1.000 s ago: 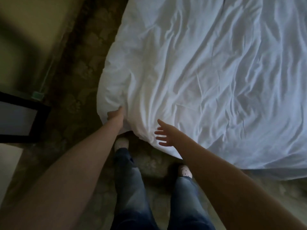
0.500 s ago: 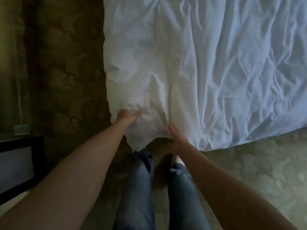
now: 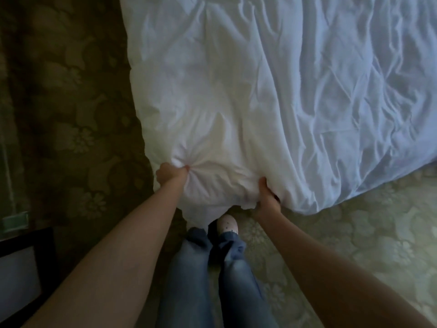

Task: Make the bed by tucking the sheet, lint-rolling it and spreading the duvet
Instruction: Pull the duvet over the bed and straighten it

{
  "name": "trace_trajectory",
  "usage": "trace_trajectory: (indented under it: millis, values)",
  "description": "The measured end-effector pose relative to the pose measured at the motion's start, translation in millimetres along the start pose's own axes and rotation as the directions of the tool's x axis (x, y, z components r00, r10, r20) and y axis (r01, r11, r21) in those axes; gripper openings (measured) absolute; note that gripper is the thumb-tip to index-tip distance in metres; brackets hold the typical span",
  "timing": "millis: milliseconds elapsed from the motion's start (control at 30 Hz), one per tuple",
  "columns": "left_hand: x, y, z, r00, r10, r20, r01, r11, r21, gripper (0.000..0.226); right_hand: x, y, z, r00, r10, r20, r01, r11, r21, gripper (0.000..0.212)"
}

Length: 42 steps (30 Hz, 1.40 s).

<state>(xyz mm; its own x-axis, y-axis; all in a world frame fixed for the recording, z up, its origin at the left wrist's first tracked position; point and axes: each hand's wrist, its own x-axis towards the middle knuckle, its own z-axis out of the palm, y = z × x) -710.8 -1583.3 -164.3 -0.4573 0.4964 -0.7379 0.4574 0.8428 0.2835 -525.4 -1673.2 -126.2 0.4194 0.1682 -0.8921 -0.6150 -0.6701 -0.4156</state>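
Note:
A wrinkled white duvet [image 3: 272,95] covers the bed and fills the upper right of the head view. Its near corner hangs down in front of my legs. My left hand [image 3: 170,178] grips a bunched fistful of the fabric at the corner's left edge, with creases radiating from the grip. My right hand [image 3: 266,196] holds the bottom edge of the same corner, fingers curled under the cloth and thumb on top. The mattress and sheet underneath are hidden.
A patterned floral carpet [image 3: 71,114] lies left of and in front of the bed. A dark-framed piece of furniture [image 3: 26,268] stands at the lower left. My jeans-clad legs and a socked foot [image 3: 227,225] are just below the duvet corner.
My right hand went from open beside the duvet to gripping its lower edge. My left hand kept its hold, and the corner is now gathered more tightly. The view shifted toward the bed's corner.

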Motion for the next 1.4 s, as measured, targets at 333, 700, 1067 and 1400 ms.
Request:
trace_trajectory:
  millis: [333, 700, 1067, 1400]
  values:
    - [14, -30, -109, 0.887, 0.365, 0.285, -0.461, 0.748, 0.477, 0.026, -78, 50, 38, 0.995, 0.013, -0.101, -0.011, 1.000, 0.028, 0.069]
    - [42, -50, -196, 0.822, 0.185, 0.538, -0.536, 0.571, 0.622, 0.022, -106, 91, 85, 0.973, 0.141, -0.183, -0.156, 0.985, -0.073, 0.057]
    - [36, 32, -210, 0.875, 0.229, 0.427, -0.406, 0.827, 0.389, 0.033, -146, 28, 187, 0.984, 0.056, 0.171, -0.021, 0.980, -0.196, 0.050]
    - [89, 153, -280, 0.882, 0.334, 0.333, -0.411, 0.891, 0.195, 0.044, -168, -39, 299, 0.954, 0.046, 0.296, -0.007, 0.991, -0.133, 0.042]
